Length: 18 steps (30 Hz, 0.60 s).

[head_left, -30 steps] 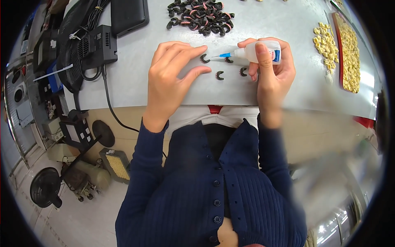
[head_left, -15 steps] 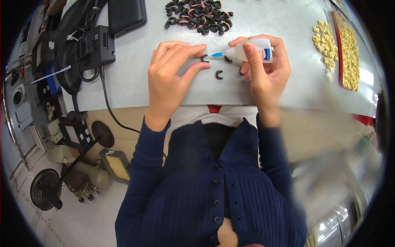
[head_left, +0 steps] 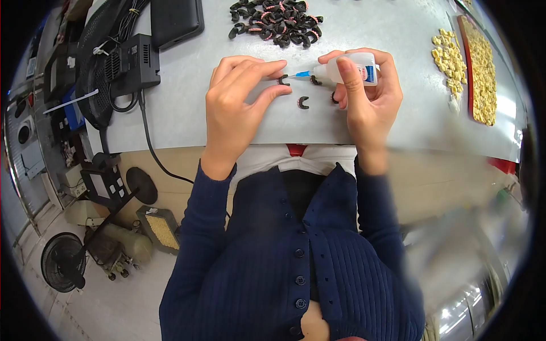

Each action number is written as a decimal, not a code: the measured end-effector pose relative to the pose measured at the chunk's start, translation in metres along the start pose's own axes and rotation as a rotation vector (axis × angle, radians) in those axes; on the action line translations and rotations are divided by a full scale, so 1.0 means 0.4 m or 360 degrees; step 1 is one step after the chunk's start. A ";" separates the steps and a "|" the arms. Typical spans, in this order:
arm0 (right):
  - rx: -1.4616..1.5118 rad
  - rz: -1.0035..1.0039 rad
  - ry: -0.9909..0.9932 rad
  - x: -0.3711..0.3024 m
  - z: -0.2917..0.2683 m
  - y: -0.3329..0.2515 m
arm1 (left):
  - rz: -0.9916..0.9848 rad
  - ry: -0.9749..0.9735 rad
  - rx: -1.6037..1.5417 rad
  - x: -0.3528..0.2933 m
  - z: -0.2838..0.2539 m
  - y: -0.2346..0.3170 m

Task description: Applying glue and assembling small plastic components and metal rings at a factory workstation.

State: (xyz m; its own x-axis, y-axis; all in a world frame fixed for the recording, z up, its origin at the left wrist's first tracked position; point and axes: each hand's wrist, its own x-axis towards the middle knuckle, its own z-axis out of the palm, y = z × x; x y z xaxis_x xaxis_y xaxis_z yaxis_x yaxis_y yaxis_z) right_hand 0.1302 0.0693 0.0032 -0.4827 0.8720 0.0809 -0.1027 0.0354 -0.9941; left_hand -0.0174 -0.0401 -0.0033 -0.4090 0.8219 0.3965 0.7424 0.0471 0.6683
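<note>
A small black horseshoe-shaped piece [head_left: 282, 80] sits between the thumb and fingertips of my left hand [head_left: 236, 96], which steadies it at the tabletop. My right hand [head_left: 372, 94] is wrapped around a translucent squeeze bottle [head_left: 347, 66], tilted on its side. The bottle's blue needle tip [head_left: 302, 74] points left, its thin end at the held piece. Below the tip lies another black curved piece [head_left: 315, 80], and a further one, the loose horseshoe piece [head_left: 303, 103], rests nearer to me. Another dark piece [head_left: 334, 98] is partly covered by my right fingers.
A heap of black curved pieces with pink parts [head_left: 278, 23] lies at the far middle. Cream-coloured bits [head_left: 449, 59] are piled at the right beside a red-edged tray [head_left: 465, 62]. At the left stand a black device with a cable [head_left: 132, 65] and a flat black case [head_left: 176, 23].
Almost nothing differs. Both hands keep their places, with the needle tip still at the piece in my left hand.
</note>
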 end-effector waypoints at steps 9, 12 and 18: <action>0.0006 -0.0004 -0.0027 -0.005 0.000 -0.007 | -0.0009 0.0001 0.0011 -0.001 0.001 0.000; 0.0026 0.0035 -0.0038 -0.004 0.001 -0.010 | -0.0004 0.0002 0.0013 0.000 0.001 0.000; -0.0026 -0.0011 -0.0019 -0.004 0.001 -0.001 | 0.0006 0.0011 0.0017 0.000 0.002 -0.001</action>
State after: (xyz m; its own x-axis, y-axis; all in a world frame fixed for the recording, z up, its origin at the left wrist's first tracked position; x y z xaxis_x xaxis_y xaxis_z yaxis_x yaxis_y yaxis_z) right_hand 0.1308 0.0678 0.0037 -0.4925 0.8658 0.0887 -0.0919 0.0496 -0.9945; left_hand -0.0172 -0.0396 -0.0040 -0.4096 0.8182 0.4034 0.7498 0.0500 0.6598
